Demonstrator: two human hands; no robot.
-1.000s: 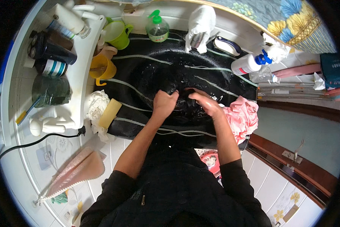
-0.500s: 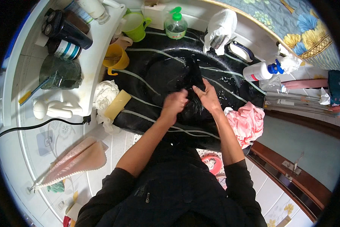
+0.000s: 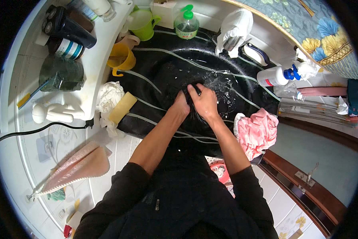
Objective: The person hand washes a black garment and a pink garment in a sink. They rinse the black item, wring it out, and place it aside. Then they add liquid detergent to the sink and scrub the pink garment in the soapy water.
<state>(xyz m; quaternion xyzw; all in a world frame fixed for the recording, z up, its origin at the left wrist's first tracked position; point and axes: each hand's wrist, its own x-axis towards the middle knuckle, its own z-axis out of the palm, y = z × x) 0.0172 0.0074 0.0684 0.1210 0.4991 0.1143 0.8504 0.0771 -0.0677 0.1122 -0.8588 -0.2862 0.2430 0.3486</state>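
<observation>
A wet black cloth (image 3: 195, 116) is bunched between my hands in the black washbasin (image 3: 147, 99) with pale streaks. My right hand (image 3: 205, 102) closes over its upper part, thumb and fingers wrapped round it. My left hand (image 3: 181, 104) grips the cloth from the other side, its fingers partly hidden by the dark fabric. Water (image 3: 224, 87) splashes and ripples just beyond my right hand. The cloth's edges are hard to tell from the black basin.
Crumpled pink fabric (image 3: 257, 133) lies at the basin's right edge, below a white bottle (image 3: 271, 77). A yellow sponge (image 3: 123, 108) and a yellow cup (image 3: 122, 57) stand left. Behind are a green-topped pump bottle (image 3: 187, 28), a white-wrapped faucet (image 3: 235, 28) and a brush (image 3: 255, 54).
My right hand has moved left and turned over the cloth, closer to my left hand. The cloth's raised part has come down, and water now splashes to its right.
</observation>
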